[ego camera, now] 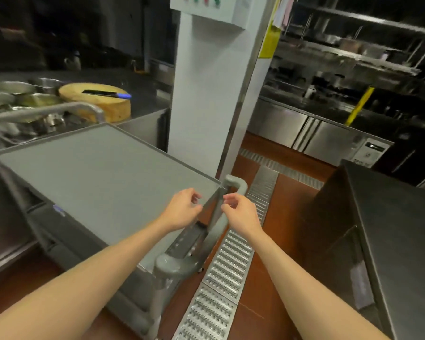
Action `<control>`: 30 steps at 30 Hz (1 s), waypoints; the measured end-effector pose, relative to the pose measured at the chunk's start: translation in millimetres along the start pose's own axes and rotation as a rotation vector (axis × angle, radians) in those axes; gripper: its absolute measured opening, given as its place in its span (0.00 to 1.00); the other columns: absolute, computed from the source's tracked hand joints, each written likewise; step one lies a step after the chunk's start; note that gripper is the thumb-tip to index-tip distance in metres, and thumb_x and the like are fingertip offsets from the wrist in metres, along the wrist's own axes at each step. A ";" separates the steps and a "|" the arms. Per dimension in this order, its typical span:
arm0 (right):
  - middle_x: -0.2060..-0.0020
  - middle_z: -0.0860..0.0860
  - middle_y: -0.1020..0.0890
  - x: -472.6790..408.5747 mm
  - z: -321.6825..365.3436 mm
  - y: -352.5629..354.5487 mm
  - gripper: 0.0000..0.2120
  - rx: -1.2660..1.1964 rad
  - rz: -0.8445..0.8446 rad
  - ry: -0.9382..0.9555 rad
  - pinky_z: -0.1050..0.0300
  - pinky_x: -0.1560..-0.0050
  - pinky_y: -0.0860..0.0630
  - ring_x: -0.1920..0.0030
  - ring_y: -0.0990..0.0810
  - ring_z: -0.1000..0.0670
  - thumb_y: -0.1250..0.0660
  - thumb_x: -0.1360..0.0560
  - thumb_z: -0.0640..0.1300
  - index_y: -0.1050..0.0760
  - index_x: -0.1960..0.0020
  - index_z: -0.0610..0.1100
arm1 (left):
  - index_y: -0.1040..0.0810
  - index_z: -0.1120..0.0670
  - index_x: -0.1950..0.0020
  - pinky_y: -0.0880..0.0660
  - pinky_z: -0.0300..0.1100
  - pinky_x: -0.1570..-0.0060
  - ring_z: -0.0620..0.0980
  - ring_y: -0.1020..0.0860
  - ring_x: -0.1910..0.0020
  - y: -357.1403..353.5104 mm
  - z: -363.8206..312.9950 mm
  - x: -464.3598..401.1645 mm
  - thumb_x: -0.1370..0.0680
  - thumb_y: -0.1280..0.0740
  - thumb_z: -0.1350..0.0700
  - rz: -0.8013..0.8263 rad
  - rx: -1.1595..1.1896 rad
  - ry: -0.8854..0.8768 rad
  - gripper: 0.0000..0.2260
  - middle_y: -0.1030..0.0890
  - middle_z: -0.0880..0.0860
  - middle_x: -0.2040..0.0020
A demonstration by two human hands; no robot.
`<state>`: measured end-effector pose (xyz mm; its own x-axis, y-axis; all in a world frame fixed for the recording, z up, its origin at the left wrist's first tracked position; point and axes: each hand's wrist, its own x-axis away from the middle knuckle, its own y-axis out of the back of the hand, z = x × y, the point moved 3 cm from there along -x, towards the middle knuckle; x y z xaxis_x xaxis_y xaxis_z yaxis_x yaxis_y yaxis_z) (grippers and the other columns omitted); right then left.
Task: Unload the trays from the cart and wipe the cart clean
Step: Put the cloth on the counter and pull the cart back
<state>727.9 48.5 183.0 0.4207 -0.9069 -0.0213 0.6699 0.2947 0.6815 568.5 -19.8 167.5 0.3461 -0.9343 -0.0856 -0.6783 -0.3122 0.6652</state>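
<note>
Both hands hover by the grey cart (pixel 103 168) corner near its handle (pixel 221 217) — left hand (pixel 182 209) and right hand (pixel 239 211) loosely curled, holding nothing.

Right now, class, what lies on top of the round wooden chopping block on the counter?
A dark knife with a blue handle lies flat on the chopping block. Whatever is beneath the blade is covered.

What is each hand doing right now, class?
Left hand: loosely curled, empty, over the cart corner.
Right hand: loosely curled, empty, by the handle.
</note>
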 end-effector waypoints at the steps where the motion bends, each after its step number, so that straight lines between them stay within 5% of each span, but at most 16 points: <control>1: 0.43 0.50 0.19 -11.1 -2.7 -0.8 0.16 0.005 0.013 0.003 0.58 0.50 0.26 0.45 0.22 0.51 0.36 0.24 0.46 0.25 0.37 0.47 | 0.23 0.59 0.41 0.30 0.40 0.48 0.53 0.22 0.49 -1.8 0.1 -8.5 0.25 0.34 0.58 -0.010 -0.009 0.003 0.13 0.20 0.57 0.46; 6: 0.43 0.50 0.19 -69.9 -36.8 -0.3 0.17 0.077 0.108 0.063 0.56 0.45 0.27 0.43 0.21 0.50 0.37 0.24 0.45 0.25 0.36 0.47 | 0.23 0.59 0.42 0.29 0.40 0.48 0.52 0.22 0.48 -28.0 3.6 -48.1 0.25 0.34 0.57 -0.019 -0.055 0.067 0.13 0.19 0.55 0.46; 9: 0.41 0.49 0.20 -117.0 -76.2 -4.3 0.19 0.276 0.326 0.165 0.54 0.42 0.25 0.41 0.22 0.48 0.37 0.26 0.42 0.25 0.36 0.46 | 0.24 0.59 0.43 0.29 0.41 0.49 0.53 0.22 0.49 -61.9 7.7 -65.1 0.24 0.34 0.54 0.061 -0.092 0.151 0.13 0.19 0.55 0.48; 12: 0.39 0.47 0.23 -163.9 -111.1 -13.8 0.24 0.726 0.602 0.463 0.52 0.40 0.30 0.40 0.28 0.45 0.32 0.30 0.43 0.27 0.34 0.46 | 0.26 0.57 0.41 0.30 0.41 0.54 0.51 0.24 0.53 -110.1 20.0 -73.5 0.25 0.33 0.45 0.229 -0.144 0.302 0.19 0.21 0.52 0.52; 16: 0.40 0.47 0.24 -207.8 -131.0 -31.8 0.23 1.051 0.748 0.794 0.47 0.35 0.37 0.37 0.30 0.44 0.30 0.30 0.46 0.28 0.36 0.46 | 0.30 0.56 0.43 0.25 0.47 0.53 0.55 0.20 0.52 -158.0 22.2 -67.3 0.29 0.32 0.39 0.386 -0.238 0.514 0.25 0.21 0.54 0.54; 18: 0.44 0.47 0.21 -222.0 -130.6 -45.2 0.17 1.092 0.787 0.880 0.47 0.39 0.33 0.40 0.25 0.44 0.30 0.30 0.46 0.26 0.42 0.46 | 0.30 0.56 0.43 0.24 0.50 0.51 0.56 0.19 0.52 -164.0 15.6 -64.9 0.29 0.32 0.40 0.312 -0.263 0.583 0.24 0.20 0.52 0.57; 22: 0.51 0.48 0.18 -233.8 -125.7 -63.4 0.12 1.188 0.905 0.925 0.49 0.48 0.22 0.49 0.18 0.45 0.28 0.33 0.46 0.24 0.51 0.46 | 0.29 0.55 0.37 0.25 0.50 0.47 0.57 0.22 0.45 -164.9 18.1 -53.4 0.31 0.33 0.36 0.181 -0.424 0.768 0.30 0.21 0.56 0.42; 26: 0.59 0.49 0.18 -236.7 -121.8 -70.7 0.12 1.192 0.986 0.928 0.51 0.55 0.19 0.58 0.18 0.47 0.26 0.36 0.47 0.22 0.55 0.46 | 0.25 0.55 0.44 0.27 0.48 0.52 0.56 0.21 0.48 -165.3 18.8 -34.6 0.35 0.36 0.27 0.130 -0.529 0.878 0.34 0.19 0.55 0.46; 30: 0.60 0.52 0.18 -235.7 -123.0 -72.0 0.20 1.141 1.073 0.903 0.52 0.53 0.19 0.59 0.19 0.48 0.23 0.41 0.58 0.21 0.55 0.48 | 0.26 0.53 0.53 0.29 0.49 0.55 0.57 0.20 0.51 -169.1 13.5 -21.6 0.32 0.51 0.23 -0.016 -0.585 0.825 0.35 0.17 0.56 0.52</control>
<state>655.8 278.0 48.9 0.7691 0.0588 0.6364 -0.6294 -0.1034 0.7702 667.0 50.8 46.9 0.8426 -0.4510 0.2942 -0.3216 0.0168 0.9467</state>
